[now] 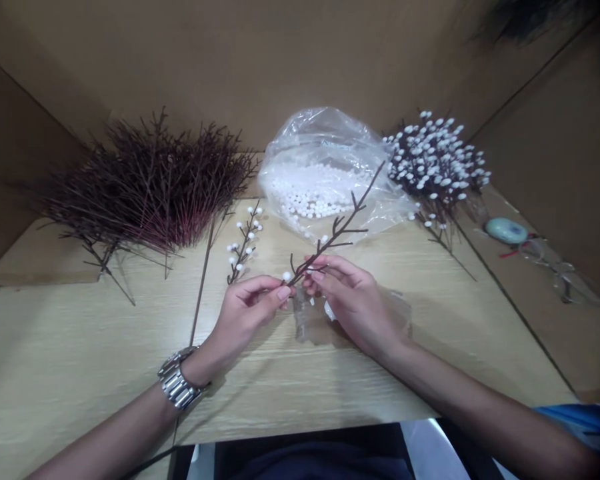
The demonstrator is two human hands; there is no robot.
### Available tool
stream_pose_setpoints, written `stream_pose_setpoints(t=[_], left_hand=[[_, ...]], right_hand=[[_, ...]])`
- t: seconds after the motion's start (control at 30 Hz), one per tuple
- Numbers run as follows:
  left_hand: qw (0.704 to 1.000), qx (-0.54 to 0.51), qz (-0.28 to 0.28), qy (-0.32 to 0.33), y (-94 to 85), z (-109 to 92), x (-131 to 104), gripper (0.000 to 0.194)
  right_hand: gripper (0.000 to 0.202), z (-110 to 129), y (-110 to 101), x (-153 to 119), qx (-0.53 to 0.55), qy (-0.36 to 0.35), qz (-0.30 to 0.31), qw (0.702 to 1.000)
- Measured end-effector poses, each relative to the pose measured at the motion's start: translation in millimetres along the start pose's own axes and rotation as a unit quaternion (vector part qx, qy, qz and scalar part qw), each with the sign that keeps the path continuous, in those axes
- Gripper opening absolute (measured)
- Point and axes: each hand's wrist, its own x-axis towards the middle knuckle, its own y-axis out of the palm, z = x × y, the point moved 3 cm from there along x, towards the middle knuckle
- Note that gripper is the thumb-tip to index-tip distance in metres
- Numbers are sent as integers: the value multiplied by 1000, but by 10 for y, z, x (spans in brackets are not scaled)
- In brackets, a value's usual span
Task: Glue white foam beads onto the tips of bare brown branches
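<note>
A brown artificial twig [341, 230] slants up to the right, with white berries on a few of its lower side shoots. Its lower end is pinched between the thumb and index finger of my left hand [253, 303]. My right hand [353, 293] has its fingertips closed at a lower side shoot of the same twig. A speck of white shows between those fingertips, too small to name surely. Below the hands lies a small clear plastic piece [303, 323], partly covered by my right hand. A berried twig [245, 241] rests just beyond my left hand.
Behind the hands stands a clear plastic bag [325, 143] of white berries. Bare twigs [155, 180] are heaped at left, berried twigs [435, 160] at right. Eyeglasses [567, 277] and a pale green oval object [506, 230] lie far right. Brown board walls [290, 60] enclose the table.
</note>
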Motion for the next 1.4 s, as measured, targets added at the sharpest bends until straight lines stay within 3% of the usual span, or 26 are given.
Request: stream_pose_setpoints(t=[0.37, 0.53, 1.4], left_hand=[[1000, -4, 11, 15, 24, -3, 21, 12], [1000, 12, 6, 16, 32, -11, 19, 12], [999, 43, 4, 9, 49, -27, 30, 14]], right_hand=[[10, 27, 19, -33, -36, -19, 22, 999], [10, 36, -3, -33, -74, -45, 4, 996], [7, 12, 22, -41, -88, -24, 9, 996]])
